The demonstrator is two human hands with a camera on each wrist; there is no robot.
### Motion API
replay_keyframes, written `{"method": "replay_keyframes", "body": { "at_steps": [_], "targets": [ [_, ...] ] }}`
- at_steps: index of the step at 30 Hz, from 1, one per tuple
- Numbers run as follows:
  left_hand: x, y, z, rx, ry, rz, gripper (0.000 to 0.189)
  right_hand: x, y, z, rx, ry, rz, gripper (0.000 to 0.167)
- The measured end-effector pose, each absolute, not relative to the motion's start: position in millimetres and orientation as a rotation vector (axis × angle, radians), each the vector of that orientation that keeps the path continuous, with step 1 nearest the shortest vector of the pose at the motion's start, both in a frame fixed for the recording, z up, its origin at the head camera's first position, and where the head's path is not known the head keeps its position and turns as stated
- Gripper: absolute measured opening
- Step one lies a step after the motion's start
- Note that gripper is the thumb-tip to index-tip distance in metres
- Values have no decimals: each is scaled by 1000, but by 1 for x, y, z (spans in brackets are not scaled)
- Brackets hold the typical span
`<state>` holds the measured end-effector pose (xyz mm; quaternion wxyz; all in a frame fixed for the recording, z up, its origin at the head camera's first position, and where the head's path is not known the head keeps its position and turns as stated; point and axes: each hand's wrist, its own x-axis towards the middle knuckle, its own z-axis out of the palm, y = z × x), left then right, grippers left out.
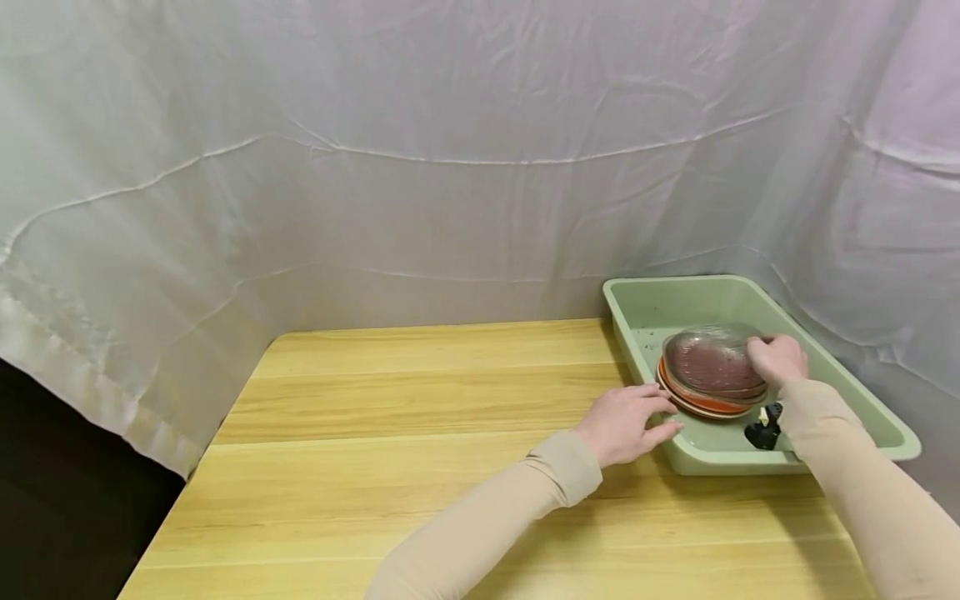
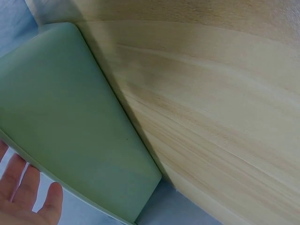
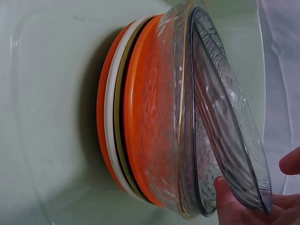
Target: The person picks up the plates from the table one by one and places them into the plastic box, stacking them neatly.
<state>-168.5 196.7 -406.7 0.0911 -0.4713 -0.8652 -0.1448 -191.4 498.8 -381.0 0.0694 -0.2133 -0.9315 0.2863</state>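
Observation:
A stack of round plates sits in the light green tub (image 1: 832, 342). Its lower plates are an orange plate (image 3: 136, 108), a green one (image 3: 120, 93) and a white one (image 3: 110, 108), with another orange plate at the bottom. Clear patterned glassware (image 3: 164, 108) lies above them. My right hand (image 1: 780, 360) pinches the right edge of the topmost clear glass plate (image 3: 229, 126), which is tilted up off the stack on that side. My left hand (image 1: 626, 421) is at the tub's near left rim, fingers extended and touching it, palm over the table side.
A small black object (image 1: 763, 432) with a pale part lies in the tub near its front, beside the stack. The tub stands on the right of a wooden table (image 1: 390, 417). Grey cloth (image 1: 450, 208) hangs behind and along both sides.

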Motion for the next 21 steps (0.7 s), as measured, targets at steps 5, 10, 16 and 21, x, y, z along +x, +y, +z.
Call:
{"method": "replay_keyframes", "body": {
  "at_steps": [5, 10, 16, 21],
  "targets": [
    [-169, 195, -407, -1391, -2570, -418, 41, -198, 500, -380, -594, -2822, 754, 65],
    [-171, 196, -406, -1394, -2568, -377, 54, -201, 504, -379, -573, -2855, 748, 68],
    [-171, 197, -404, -1396, -2594, -308, 64, -201, 507, -382, -546, -2872, 737, 65],
    [-171, 198, -403, -1382, -2607, -310, 66, -202, 510, -381, -509, -2918, 716, 64]
  ]
}}
